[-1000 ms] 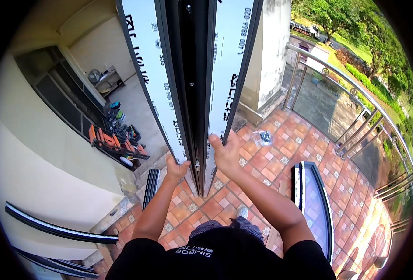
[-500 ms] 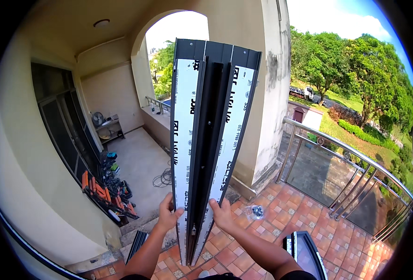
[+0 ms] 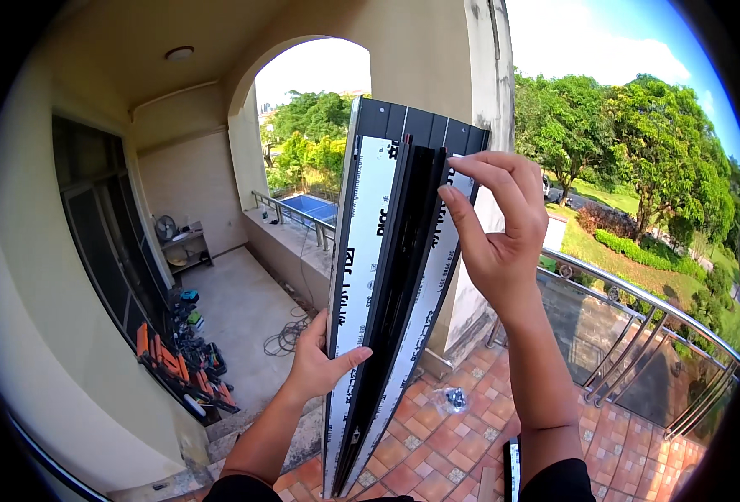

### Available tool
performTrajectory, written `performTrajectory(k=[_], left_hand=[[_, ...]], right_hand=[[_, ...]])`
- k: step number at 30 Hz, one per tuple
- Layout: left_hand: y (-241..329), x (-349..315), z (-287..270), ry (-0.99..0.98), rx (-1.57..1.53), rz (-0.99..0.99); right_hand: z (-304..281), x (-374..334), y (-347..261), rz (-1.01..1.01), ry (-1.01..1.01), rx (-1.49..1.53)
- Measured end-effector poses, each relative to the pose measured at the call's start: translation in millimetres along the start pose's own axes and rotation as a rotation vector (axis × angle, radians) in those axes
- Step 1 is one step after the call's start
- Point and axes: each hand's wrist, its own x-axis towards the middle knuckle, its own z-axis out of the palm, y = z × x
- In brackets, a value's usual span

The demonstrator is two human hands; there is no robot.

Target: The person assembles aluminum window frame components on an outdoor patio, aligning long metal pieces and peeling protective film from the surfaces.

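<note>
Right grip (image 3: 505,238) has gone from low on the dark profile (image 3: 402,259) to near its top since the last frame. Profile's upright, leaning a bit, dead centre. Left grip (image 3: 320,366) is clamped on its left side, thumb in front; right thumb and fingers sit apart by the edge, can't tell if they're touching it. So far it's just held up, white film (image 3: 368,251) on both faces. Cable (image 3: 285,339) behind, railing (image 3: 688,325) right; only the bag of bits (image 3: 451,401) on the tiles (image 3: 491,410) looks in the way.

Left hand (image 3: 324,366): you grip the black bar (image 3: 370,226) by its left edge
Right hand (image 3: 505,234): your parted fingertips at its upper right
Tiles (image 3: 424,452): clear bag (image 3: 451,401)
</note>
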Motion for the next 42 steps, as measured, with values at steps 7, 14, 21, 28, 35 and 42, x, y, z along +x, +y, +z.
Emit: performTrajectory(k=[7, 14, 21, 28, 35, 42], left_hand=[[6, -6, 12, -0.01, 0.018, 0.015], [6, -10, 18, 0.008, 0.002, -0.001], [15, -13, 21, 0.015, 0.034, 0.01], [16, -19, 21, -0.011, 0.004, -0.042], [18, -24, 20, -0.024, -0.087, 0.014], [18, -27, 14, -0.041, -0.112, 0.02]], right_hand=[[23, 52, -1, -0.24, -0.103, -0.012], [28, 54, 0, -0.311, -0.122, 0.014], [26, 55, 6, -0.43, -0.077, 0.013], [18, 65, 0, -0.497, -0.122, 0.016], [15, 74, -6, -0.526, -0.147, 0.093], [19, 74, -9, -0.505, -0.133, 0.117]])
